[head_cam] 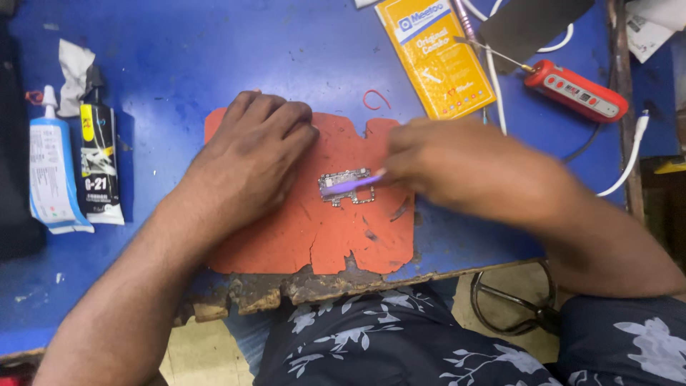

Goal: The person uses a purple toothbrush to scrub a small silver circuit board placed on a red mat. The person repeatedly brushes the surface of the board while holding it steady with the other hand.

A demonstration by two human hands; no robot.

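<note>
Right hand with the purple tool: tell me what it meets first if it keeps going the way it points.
The right hand points left; past the small circuit board already under the purple tool, it would probably meet the left hand.

A: count on the surface (214,57)?
B: 1 orange mat (336,236), 1 small circuit board (348,187), 1 purple tool (350,184).
A: tubes?
B: 2 – one white tube (50,168), one black tube (98,164). Plus 1 yellow packet (436,57), 1 red device (577,90).
A: hands?
B: 2 – left hand (250,161), right hand (464,168).
</note>
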